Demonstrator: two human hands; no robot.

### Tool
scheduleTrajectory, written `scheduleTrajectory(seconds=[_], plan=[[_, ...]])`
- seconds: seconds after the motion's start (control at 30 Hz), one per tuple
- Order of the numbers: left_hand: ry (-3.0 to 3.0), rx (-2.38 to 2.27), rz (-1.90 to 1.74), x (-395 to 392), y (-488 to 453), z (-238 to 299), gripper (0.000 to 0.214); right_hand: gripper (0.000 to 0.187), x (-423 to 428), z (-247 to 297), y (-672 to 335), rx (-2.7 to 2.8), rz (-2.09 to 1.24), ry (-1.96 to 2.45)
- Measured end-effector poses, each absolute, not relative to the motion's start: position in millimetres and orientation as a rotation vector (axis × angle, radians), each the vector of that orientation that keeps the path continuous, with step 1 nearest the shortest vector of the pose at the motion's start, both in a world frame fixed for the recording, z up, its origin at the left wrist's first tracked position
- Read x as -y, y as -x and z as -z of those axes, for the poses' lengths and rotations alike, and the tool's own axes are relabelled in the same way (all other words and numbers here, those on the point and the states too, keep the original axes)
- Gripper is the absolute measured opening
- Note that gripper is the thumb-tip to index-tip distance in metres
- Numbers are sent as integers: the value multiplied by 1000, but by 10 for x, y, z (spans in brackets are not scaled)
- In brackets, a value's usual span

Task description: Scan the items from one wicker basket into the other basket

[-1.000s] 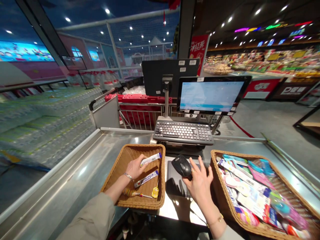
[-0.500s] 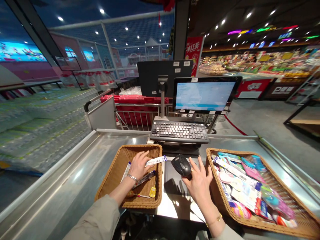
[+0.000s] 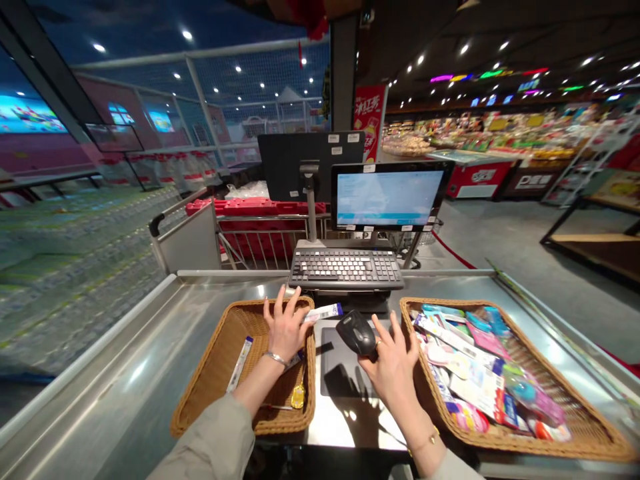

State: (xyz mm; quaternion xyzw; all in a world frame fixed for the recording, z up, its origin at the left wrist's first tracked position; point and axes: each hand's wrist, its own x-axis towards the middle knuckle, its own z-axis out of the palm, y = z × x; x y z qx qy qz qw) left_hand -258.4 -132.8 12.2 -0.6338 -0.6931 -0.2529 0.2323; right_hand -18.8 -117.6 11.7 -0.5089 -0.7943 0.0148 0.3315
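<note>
Between the thumb and forefinger of my left hand [image 3: 286, 330] is a narrow white packet [image 3: 324, 312] with a blue end and a barcode, over the right rim of the left wicker basket [image 3: 200, 380]. The other left fingers are spread. My right hand [image 3: 395, 367] holds a black handheld barcode scanner [image 3: 356, 332], its head pointing left toward the packet; the handle is hidden. Inside the left basket lie another slim packet [image 3: 240, 363] and a yellow-tipped item [image 3: 298, 397]. The right wicker basket [image 3: 595, 427] holds many small packaged goods [image 3: 475, 383].
A keyboard [image 3: 345, 267] and a lit screen [image 3: 390, 197] stand behind the baskets, beside a second monitor [image 3: 290, 167] seen from behind. The metal counter [image 3: 135, 353] has a raised edge. Beyond it are a shopping trolley [image 3: 265, 237] and stacked bottles [image 3: 75, 247].
My left hand has moved up toward the basket's far right rim with the packet, whose barcode now shows. The scanner stays in my right hand. The view has shifted slightly.
</note>
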Motion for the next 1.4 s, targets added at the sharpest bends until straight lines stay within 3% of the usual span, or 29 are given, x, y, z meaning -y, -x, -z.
scheduleTrajectory(seconds=[1.4], plan=[[1858,1764,754,956,2278,-269,22,18,1103,-155,-2,2025,-92,1327]])
